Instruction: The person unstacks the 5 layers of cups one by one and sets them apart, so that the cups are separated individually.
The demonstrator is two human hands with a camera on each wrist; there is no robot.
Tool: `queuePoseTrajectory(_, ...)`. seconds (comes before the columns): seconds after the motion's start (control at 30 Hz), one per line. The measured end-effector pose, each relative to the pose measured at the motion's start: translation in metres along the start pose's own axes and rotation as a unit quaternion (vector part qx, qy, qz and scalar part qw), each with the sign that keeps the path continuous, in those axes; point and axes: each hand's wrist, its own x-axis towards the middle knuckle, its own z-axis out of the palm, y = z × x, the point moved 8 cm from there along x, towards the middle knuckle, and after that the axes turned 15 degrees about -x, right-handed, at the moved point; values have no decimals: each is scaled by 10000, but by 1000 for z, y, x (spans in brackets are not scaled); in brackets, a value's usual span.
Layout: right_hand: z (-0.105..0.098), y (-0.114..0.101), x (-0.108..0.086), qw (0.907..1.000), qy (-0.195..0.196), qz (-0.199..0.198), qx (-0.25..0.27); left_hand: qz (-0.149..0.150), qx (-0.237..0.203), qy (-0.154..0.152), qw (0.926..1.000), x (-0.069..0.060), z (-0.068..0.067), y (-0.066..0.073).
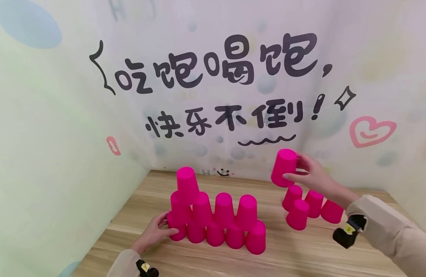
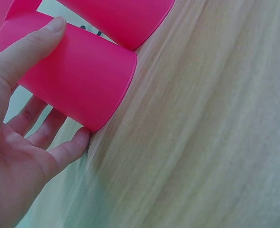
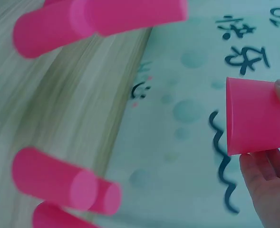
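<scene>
Now, stack [image 1: 222, 211]: on my head feed, ten pink cups stand mouth down in three tiers: five below, four over them, one uppermost.
Top cup [image 1: 187, 184]: it rests at the left end, across the two leftmost cups of the middle tier.
Left hand [image 1: 152, 232]: I see it clasped about the end cup [image 2: 78, 71], the leftmost of the lowest tier. My left wrist feed shows the thumb along one side and the other fingers along the opposite side, the little finger by the rim.
End cup: its rim is down on the table [image 1: 129, 227], and middle-tier cups bear on the lowest row above it.
Right hand [image 1: 311, 173]: I see it gripping the lifted cup [image 1: 284, 168] between thumb and fingers, well apart from the left hand.
Lifted cup: held in the air, mouth down and slightly tilted, to the right of the stack and higher than its top tier.
Loose cups [image 1: 297, 215]: I count four on the table, mouth down, grouped closely to the right of the stack; whether all touch, I cannot tell.
Sleeves [image 1: 383, 223]: both pale, each with a black camera [image 1: 348, 232] at the wrist.
Wall [image 1: 185, 154]: pale, with black lettering [image 1: 230, 108] and a pink heart [image 1: 369, 135] at right.
</scene>
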Motion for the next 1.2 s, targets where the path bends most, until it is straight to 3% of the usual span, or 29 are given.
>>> queuePoseTrajectory(0.27, -5, 70, -37, 9975, 72, 646, -274, 35, 18, -7, 10000, 0, 0, 0)
queuePoseTrajectory(0.47, -8, 113, -64, 9927, 471, 943, -592, 519, 147, -134, 9985, -1, 2, 6)
queuePoseTrajectory(0.57, -8, 131, -76, 9878, 667, 1100, -878, 399, 172, -83, 9990, -1, 2, 4)
queuePoseTrajectory(0.6, -6, 137, -80, 9866, 686, 1154, -931, 225, 150, 18, 9996, -1, 0, 2)
queuePoseTrajectory(0.73, 7, 159, -92, 9827, 606, 1412, -1035, -13, 95, 118, 9999, 0, -1, 0)
queuePoseTrajectory(1.2, 60, 200, -112, 9792, 319, 1944, -494, 40, 88, 26, 9999, 1, -2, -2)
